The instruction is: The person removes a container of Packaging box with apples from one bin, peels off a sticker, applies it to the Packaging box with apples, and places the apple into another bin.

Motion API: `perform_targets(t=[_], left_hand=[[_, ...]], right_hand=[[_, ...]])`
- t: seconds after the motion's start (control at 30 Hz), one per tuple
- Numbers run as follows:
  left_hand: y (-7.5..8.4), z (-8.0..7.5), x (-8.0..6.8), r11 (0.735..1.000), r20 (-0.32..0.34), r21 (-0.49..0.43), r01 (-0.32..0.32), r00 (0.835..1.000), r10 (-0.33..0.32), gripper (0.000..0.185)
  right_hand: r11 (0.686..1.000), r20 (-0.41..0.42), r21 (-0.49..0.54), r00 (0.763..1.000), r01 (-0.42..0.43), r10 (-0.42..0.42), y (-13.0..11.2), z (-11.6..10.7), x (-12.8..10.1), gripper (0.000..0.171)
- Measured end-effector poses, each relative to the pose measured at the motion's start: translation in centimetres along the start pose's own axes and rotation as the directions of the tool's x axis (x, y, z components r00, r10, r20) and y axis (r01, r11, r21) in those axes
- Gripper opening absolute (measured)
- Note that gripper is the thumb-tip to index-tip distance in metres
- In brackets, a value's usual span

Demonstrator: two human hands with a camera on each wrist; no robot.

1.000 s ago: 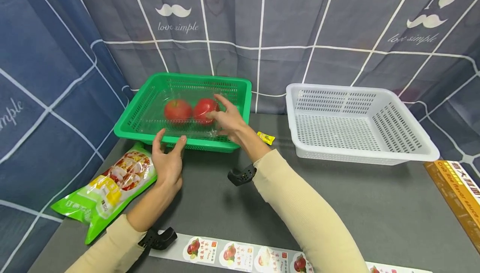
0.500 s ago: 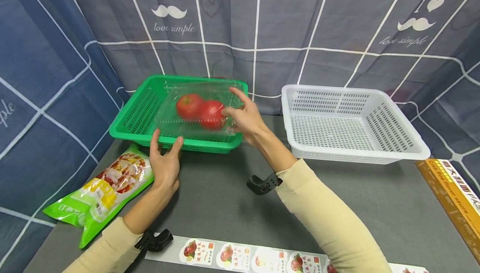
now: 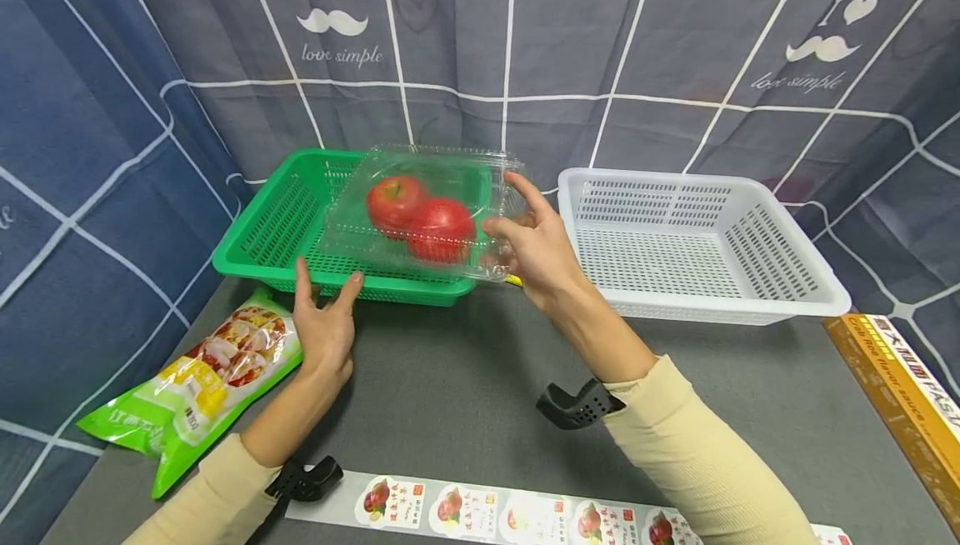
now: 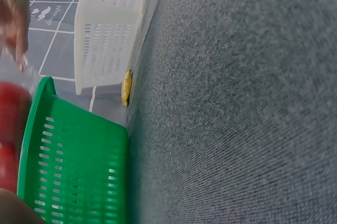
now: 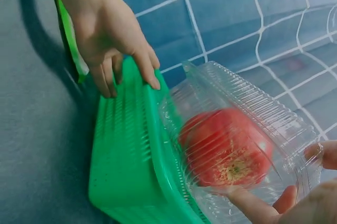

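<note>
My right hand (image 3: 551, 253) pinches the right end of a clear plastic clamshell box (image 3: 345, 220) that holds two red apples (image 3: 441, 232). The box is tilted and raised over the right part of the green basket (image 3: 255, 228), overlapping its back rim in the head view. Seen from the right wrist, one apple (image 5: 226, 147) shows through the ridged plastic. My left hand (image 3: 326, 337) touches the basket's front rim, thumb and forefinger spread. In the right wrist view, other fingers (image 5: 107, 81) of that hand lie against the outer wall.
A white basket (image 3: 810, 282) stands to the right. A small yellow packet (image 4: 126, 88) lies between the baskets. At left is a green food bag (image 3: 225, 362); a sticker strip (image 3: 465, 507) lies in front, and an orange-brown box (image 3: 900, 403) at far right.
My right hand has lifted the clamshell box with the apples from inside the green basket, up and to the right. My left hand has stayed at the basket's front rim.
</note>
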State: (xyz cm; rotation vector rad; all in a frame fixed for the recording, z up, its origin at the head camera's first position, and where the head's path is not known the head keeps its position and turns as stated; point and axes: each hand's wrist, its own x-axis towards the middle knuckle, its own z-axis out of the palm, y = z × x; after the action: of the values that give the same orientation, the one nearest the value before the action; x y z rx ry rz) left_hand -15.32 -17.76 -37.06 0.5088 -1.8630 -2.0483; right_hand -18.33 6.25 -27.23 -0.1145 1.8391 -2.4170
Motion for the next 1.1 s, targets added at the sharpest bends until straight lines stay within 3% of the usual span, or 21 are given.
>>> perform_targets(t=[0.37,0.6,0.87,1.1], left_hand=[[-0.2,0.0,0.3,0.999,-0.001,0.036,-0.021,1.000,0.021,0.087],[0.0,-0.1,0.2,0.999,-0.015,0.048,-0.016,1.000,0.016,0.086],[0.1,-0.1,0.2,0.997,0.003,0.080,-0.002,1.000,0.002,0.085],[0.1,-0.3,0.0,0.996,0.029,0.091,-0.025,0.999,0.022,0.084]], right_hand=[[0.995,0.047,0.089,0.998,-0.052,0.048,-0.3,-5.5,-7.0,0.073],[0.987,0.121,0.155,0.993,-0.033,0.015,1.0,-9.0,-11.3,0.072],[0.993,0.226,0.117,0.973,0.015,-0.041,2.7,-12.2,-14.7,0.070],[0.999,0.212,0.032,0.977,-0.043,0.036,4.9,-13.6,-16.1,0.072]])
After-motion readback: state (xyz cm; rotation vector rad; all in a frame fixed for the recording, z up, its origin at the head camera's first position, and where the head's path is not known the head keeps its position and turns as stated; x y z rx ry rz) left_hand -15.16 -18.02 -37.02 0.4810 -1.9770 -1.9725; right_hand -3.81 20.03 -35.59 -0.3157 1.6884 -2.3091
